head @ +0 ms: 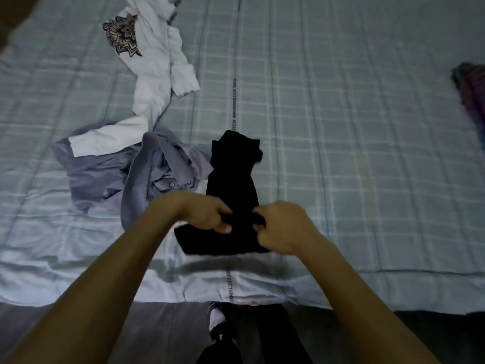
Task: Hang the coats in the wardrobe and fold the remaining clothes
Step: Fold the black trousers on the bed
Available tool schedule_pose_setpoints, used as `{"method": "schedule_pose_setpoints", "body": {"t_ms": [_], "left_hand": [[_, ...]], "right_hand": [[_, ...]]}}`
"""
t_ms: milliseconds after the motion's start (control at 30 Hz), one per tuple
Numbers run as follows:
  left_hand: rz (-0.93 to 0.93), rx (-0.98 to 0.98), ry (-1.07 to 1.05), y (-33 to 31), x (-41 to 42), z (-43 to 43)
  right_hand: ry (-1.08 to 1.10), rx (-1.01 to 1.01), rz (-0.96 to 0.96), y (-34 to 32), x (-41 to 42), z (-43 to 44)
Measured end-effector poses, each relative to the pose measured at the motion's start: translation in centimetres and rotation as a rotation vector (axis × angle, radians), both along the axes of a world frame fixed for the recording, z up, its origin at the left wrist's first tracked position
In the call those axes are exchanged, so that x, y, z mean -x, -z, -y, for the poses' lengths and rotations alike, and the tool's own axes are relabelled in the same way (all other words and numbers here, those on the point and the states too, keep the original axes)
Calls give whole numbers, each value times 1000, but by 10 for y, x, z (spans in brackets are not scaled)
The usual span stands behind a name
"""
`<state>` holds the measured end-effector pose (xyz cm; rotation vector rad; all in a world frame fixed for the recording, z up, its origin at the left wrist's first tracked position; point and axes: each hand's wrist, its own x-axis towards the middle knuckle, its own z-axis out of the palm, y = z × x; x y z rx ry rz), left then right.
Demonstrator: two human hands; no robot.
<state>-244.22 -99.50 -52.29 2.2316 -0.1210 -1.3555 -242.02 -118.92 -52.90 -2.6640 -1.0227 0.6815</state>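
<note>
A black garment (232, 179) lies on the bed in a long narrow shape, its far end pointing away from me. My left hand (207, 214) pinches its left side near the near end. My right hand (280, 227) grips the right side of the same fold, fingers curled into the cloth. To the left lies a crumpled grey-lilac button shirt (126, 174). Beyond it stretches a white long-sleeved top (152, 61) with a dark printed pattern.
The bed is covered by a pale blue checked sheet (341, 127) with its front edge near me. A dark purple cloth (472, 88) shows at the right edge. Dark items (249, 337) lie on the floor below the bed's edge.
</note>
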Motion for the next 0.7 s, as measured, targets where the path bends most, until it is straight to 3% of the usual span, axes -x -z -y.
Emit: {"method": "schedule_pose_setpoints", "body": {"t_ms": [67, 133, 167, 233, 333, 467, 700], "left_hand": [[239, 3, -154, -4, -18, -13], [709, -114, -360, 0, -38, -24], [942, -204, -458, 2, -44, -27], [1136, -267, -611, 11, -51, -27], [1016, -220, -504, 46, -46, -16], [710, -352, -250, 110, -15, -3], [781, -520, -171, 157, -2, 11]], "right_hand": [[61, -76, 228, -3, -21, -17], [225, -274, 414, -1, -43, -35], [311, -384, 443, 2, -51, -42], [357, -482, 416, 14, -59, -53], [212, -378, 312, 47, -61, -55], [65, -108, 102, 85, -54, -45], [-84, 80, 228, 135, -41, -42]]}}
